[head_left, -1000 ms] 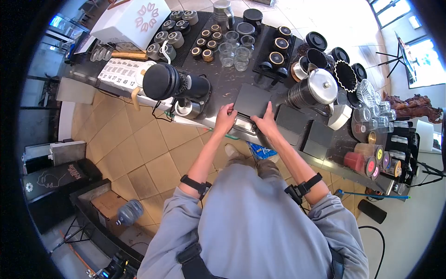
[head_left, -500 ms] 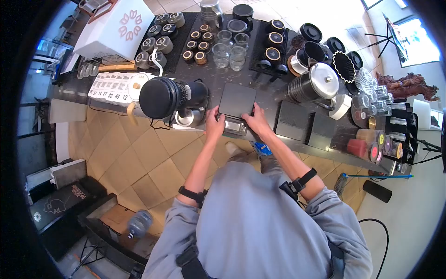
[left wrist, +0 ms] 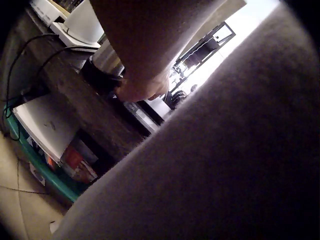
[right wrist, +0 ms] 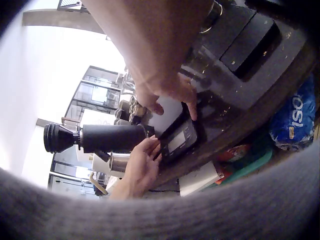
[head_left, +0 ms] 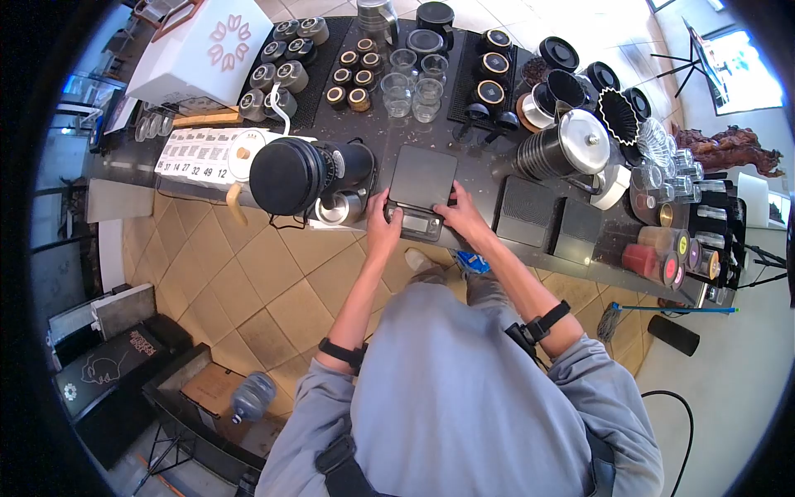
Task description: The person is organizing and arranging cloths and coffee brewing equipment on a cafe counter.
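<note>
A flat black digital scale lies at the counter's front edge, its display panel facing the person. My left hand grips its left front corner, thumb on the panel side. On the opposite side, my right hand holds the scale with the thumb near the front and fingers along the edge. The right wrist view shows both hands around the scale's display. From the left wrist, the forearm and dark sleeve hide most of the scale.
Left of the scale stands a black coffee grinder with a metal cup. To the right are two dark flat slabs and a French press. Glass cups and small lidded jars stand behind.
The scale has moved left along the counter, towards the grinder, and sits straighter, with both hands moving along with it. In the last half second it has barely moved.
</note>
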`<state>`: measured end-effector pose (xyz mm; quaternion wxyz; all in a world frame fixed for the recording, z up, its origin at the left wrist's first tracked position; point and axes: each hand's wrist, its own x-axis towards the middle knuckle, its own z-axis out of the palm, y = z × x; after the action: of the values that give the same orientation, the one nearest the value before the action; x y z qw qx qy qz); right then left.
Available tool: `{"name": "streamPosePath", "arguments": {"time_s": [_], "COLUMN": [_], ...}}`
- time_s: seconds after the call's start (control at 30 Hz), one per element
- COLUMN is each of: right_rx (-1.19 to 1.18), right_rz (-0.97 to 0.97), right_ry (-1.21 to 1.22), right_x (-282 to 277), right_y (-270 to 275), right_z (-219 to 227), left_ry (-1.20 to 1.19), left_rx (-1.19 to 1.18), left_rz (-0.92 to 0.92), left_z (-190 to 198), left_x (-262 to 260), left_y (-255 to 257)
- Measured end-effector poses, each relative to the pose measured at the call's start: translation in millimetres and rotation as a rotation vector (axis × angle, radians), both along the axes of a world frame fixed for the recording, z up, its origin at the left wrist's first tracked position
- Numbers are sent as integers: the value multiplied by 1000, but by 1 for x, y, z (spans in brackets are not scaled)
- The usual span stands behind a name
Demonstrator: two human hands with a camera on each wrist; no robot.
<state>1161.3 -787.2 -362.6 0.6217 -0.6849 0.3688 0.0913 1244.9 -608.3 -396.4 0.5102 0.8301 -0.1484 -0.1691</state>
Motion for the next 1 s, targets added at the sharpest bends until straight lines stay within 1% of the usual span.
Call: {"name": "streamPosePath", "arguments": {"time_s": [0.07,0.13,0.17,0.2,0.23,0.27,0.3,0.33,0.37,0.4,0.47,0.5,0.53,0.6,0.63,0.67,0.73,0.77,0.8,0.83,0.9,0.97,1.0], "right_rx": [16,-109,-114,-174,-235,-240,-446,-652,-750,-850,-869,-873,-875,-854,-879,-904,-889,-906,-923,-922,-808,-788,-772], "right_rz": [-5,18,18,103,188,181,116,51,21,-8,-17,-42,-68,-67,-68,-68,-82,-91,-99,-107,-147,-137,-122], "right_ry": [-2,17,16,53,89,95,24,-46,-36,-28,32,91,150,174,146,117,147,165,183,182,208,196,183], "right_x": [-1,-3,-4,-4,-7,-16,-31,-45,-58,-71,-95,-105,-113,-124,-127,-127,-126,-125,-125,-125,-127,-128,-128], "right_y": [-1,-3,-6,-12,-17,-26,-38,-49,-59,-69,-85,-90,-91,-92,-91,-89,-90,-91,-92,-94,-97,-97,-97], "right_z": [-2,-4,14,49,69,62,49,39,37,35,28,24,21,16,12,12,11,10,9,8,7,8,8], "left_ry": [19,-21,-61,-60,-236,-408,-402,-388,-372,-364,-165,-65,-62,131,34,31,25,95,90,123,156,248,246], "left_rx": [-16,-22,-23,-27,15,55,45,14,-19,-32,-112,-142,-148,-189,-193,-195,-150,-153,-151,-120,-84,-94,-87], "left_rz": [-4,-11,-17,-20,-26,-34,-43,-141,-241,-249,-468,-501,-508,-573,-600,-609,-626,-607,-614,-582,-554,-502,-501], "left_z": [2,6,8,19,39,56,67,77,80,78,74,71,65,48,30,23,13,10,7,4,-1,-5,-6], "left_x": [1,-1,-3,-8,-14,-21,-26,-30,-36,-41,-49,-55,-61,-73,-79,-83,-91,-94,-95,-95,-95,-92,-91], "left_y": [1,1,3,2,-2,-5,-7,-9,-13,-19,-33,-43,-53,-77,-88,-98,-116,-124,-130,-135,-142,-145,-145]}}
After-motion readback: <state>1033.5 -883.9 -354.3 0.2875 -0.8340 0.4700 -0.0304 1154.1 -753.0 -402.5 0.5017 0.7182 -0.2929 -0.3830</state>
